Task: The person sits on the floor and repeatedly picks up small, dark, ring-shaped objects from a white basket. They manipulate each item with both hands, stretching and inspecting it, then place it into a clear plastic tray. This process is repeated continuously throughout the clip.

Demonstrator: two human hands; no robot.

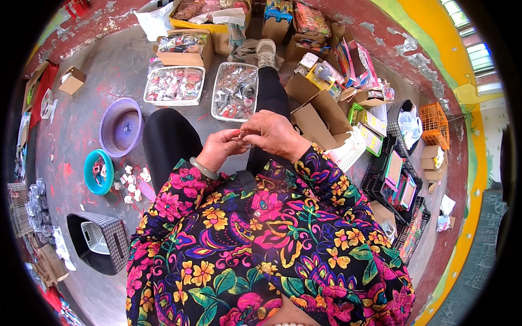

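My left hand point(219, 149) and my right hand point(276, 135) meet in front of my lap, fingers pinched together. Between the fingertips is something small, partly reddish, too small and covered to make out. A bangle sits on my left wrist. Just beyond the hands, a white plastic basket point(216, 112) holds many small clear-wrapped packets point(237, 91). Left of it stands a second white basket point(196, 100) with pink and red packets point(173, 82). Neither hand touches the baskets.
A purple basin point(106, 130) and a teal bowl point(88, 179) stand at left, beside scattered white pieces point(130, 185). A checked bin point(117, 239) lies nearer. Open cardboard boxes point(312, 122), black crates point(375, 185) and an orange crate point(435, 126) crowd the right.
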